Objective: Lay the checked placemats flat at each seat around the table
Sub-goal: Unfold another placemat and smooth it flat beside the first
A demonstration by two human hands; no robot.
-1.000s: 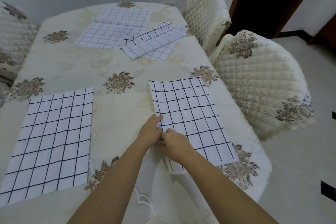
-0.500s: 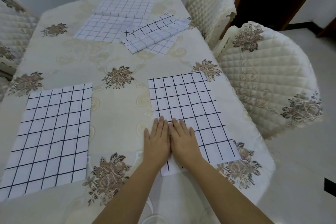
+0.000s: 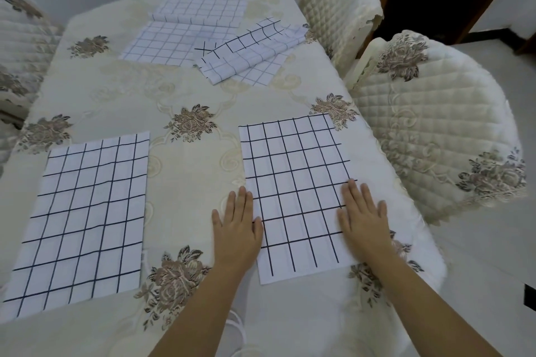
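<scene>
both flat, open palms, left hand and right hand, smooth the white black-checked cloth placemat flat; next probably fetching the folded checked placemats.

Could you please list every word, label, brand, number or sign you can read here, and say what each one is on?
None: no word, label, brand, number or sign shows anywhere.
The near right placemat, with the left hand and right hand flat at its side edges: only dark grid lines.
The near left placemat and far placemats: grid lines only.
The tablecloth and chair covers: only embroidered flowers.
</scene>
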